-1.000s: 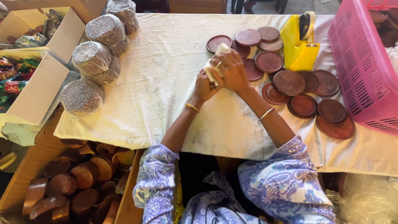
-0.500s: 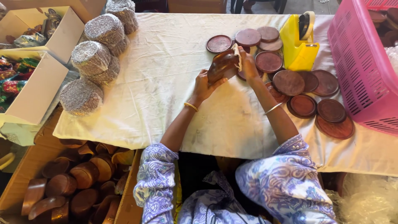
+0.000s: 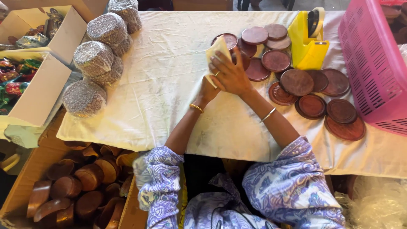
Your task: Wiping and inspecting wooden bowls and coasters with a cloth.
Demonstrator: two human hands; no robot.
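Pale folded cloth pinched upright between right hand and left hand, raised over the far middle of the table, fingers of both closed on it (left hand mostly hidden behind the right). Brown wooden discs spread flat in an overlapping cluster toward the far right, within reach; yellow tape dispenser near the far edge. Pink basket at the right edge; foam-netted stacks along the left edge beside open cardboard boxes.
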